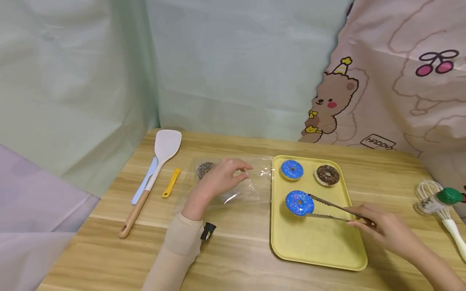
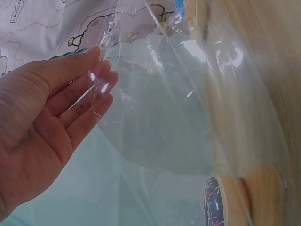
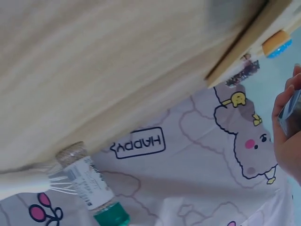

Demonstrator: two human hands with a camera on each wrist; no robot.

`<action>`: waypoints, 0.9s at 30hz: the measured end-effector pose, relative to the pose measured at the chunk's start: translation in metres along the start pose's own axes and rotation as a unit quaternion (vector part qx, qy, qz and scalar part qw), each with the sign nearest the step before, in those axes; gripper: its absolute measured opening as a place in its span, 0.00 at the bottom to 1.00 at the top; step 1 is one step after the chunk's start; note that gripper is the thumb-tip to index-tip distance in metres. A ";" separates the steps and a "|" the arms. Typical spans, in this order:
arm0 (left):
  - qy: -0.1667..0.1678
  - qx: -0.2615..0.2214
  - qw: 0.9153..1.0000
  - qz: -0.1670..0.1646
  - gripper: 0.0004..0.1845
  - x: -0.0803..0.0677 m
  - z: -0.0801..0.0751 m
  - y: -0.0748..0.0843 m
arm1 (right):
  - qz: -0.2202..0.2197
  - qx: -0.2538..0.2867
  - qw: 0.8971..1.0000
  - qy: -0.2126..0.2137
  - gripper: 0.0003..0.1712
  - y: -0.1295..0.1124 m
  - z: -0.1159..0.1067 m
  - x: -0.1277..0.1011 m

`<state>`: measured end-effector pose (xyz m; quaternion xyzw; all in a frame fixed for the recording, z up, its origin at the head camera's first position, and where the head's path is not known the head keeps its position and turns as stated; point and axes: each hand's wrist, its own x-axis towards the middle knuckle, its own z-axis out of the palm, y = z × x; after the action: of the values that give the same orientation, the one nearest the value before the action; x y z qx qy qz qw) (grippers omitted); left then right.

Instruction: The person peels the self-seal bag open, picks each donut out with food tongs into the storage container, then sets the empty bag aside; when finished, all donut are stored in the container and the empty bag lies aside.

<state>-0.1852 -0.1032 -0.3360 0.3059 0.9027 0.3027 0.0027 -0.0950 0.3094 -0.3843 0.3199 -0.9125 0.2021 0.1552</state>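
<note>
My left hand (image 1: 227,176) pinches the upper film of a clear plastic bag (image 2: 155,113), which stands raised off the table at that edge. Inside the bag lies a dark sprinkled donut (image 1: 204,170), partly behind the hand. With my right hand (image 1: 382,226) I hold metal tongs (image 1: 333,205), whose tips sit at either side of a blue sprinkled donut (image 1: 295,203) over the yellow tray (image 1: 316,246). Whether that donut touches the tray I cannot tell. Farther back on the tray are another blue donut (image 1: 292,169) and a chocolate donut (image 1: 328,175).
At the left lie a white spatula (image 1: 168,143) with a wooden handle, a light blue knife-like tool (image 1: 145,184) and a small yellow tool (image 1: 171,183). A green-capped shaker bottle (image 1: 433,203) rests over a whisk (image 1: 453,236) at the right. Cloth hangs behind the table.
</note>
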 end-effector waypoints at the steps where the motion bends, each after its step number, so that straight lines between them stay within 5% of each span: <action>1: -0.001 0.000 1.000 0.000 0.14 0.000 0.000 0.000 | -0.004 0.003 1.000 0.000 0.27 0.000 0.001 -0.002; 11: -0.007 -0.010 1.000 -0.010 0.13 -0.002 0.004 -0.001 | 0.006 0.026 0.999 -0.027 0.26 0.000 0.014 -0.009; 27: 0.008 -0.003 1.000 -0.005 0.13 -0.001 0.002 -0.001 | 0.046 0.063 0.996 -0.050 0.27 0.009 0.000 -0.006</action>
<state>-0.1849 -0.1029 -0.3387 0.2990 0.9032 0.3080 -0.0016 -0.0960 0.3193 -0.3890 0.2968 -0.9183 0.2496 0.0797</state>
